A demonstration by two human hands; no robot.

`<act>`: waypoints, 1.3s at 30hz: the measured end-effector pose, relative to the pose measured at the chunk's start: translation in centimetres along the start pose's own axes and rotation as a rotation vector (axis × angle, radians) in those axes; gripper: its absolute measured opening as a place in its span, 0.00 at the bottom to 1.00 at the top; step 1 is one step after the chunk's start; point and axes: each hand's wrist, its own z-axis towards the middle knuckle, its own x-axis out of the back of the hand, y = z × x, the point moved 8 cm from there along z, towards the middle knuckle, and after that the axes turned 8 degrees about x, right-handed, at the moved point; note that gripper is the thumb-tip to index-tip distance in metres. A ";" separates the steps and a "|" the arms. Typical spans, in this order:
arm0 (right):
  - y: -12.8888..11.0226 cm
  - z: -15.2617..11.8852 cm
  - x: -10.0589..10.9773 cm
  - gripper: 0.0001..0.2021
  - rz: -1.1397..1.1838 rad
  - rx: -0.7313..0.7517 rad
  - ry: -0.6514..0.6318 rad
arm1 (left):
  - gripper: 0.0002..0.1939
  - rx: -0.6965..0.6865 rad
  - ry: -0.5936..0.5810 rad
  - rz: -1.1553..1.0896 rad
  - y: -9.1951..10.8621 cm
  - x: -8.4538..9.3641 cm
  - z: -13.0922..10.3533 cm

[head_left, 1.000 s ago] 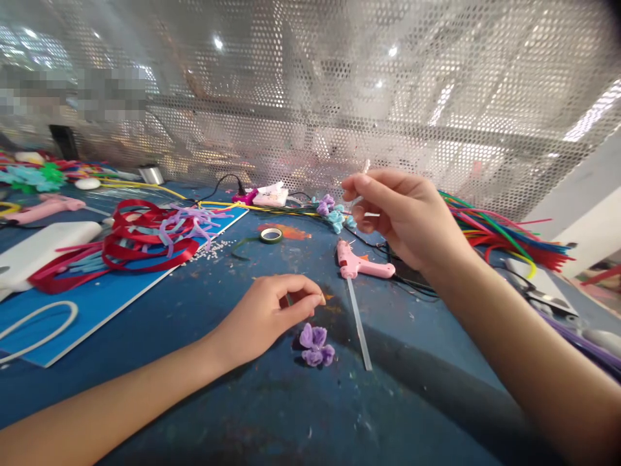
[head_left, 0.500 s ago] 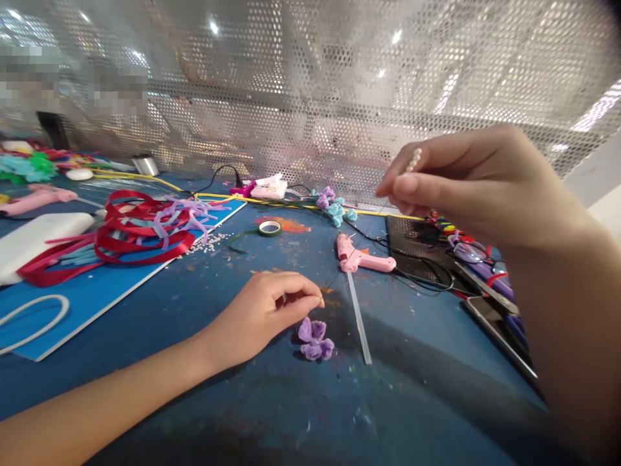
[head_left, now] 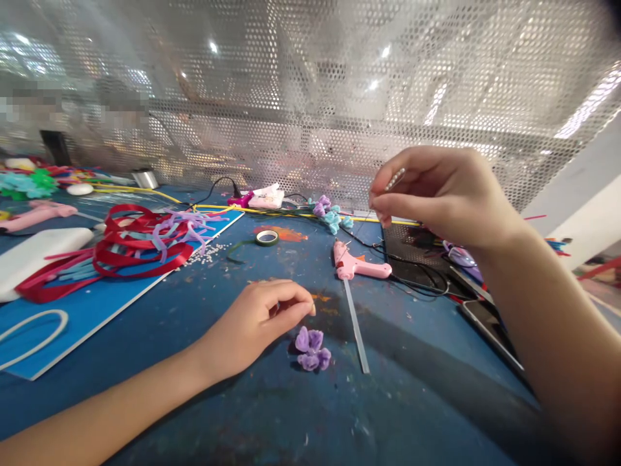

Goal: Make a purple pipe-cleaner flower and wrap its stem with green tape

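1. The right hand (head_left: 436, 188) pinches a short row of round, pearly beads (head_left: 395, 180) above the table (head_left: 218, 421).
2. The left hand (head_left: 257, 320) is pinched nearly closed; contents unclear.
3. Just beside it lies a fuzzy, purple, rounded-petal flower (head_left: 313, 359).

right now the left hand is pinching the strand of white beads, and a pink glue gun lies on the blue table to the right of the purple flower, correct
Not quite: the head view shows the right hand pinching the strand of white beads, not the left hand. A pink glue gun does lie on the blue table to the right of the purple flower.
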 end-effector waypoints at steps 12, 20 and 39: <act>1.5 -0.2 0.3 0.06 -0.002 -0.033 -0.146 | 0.15 0.022 -0.023 0.001 -0.2 -0.4 0.0; 0.8 0.1 0.0 0.04 0.011 -0.047 0.035 | 0.14 0.018 -0.025 -0.063 -0.4 -1.1 -0.1; 0.8 -0.1 -3.7 0.15 0.336 -0.051 -0.101 | 0.09 -0.037 -0.108 0.025 -0.3 -2.4 -0.2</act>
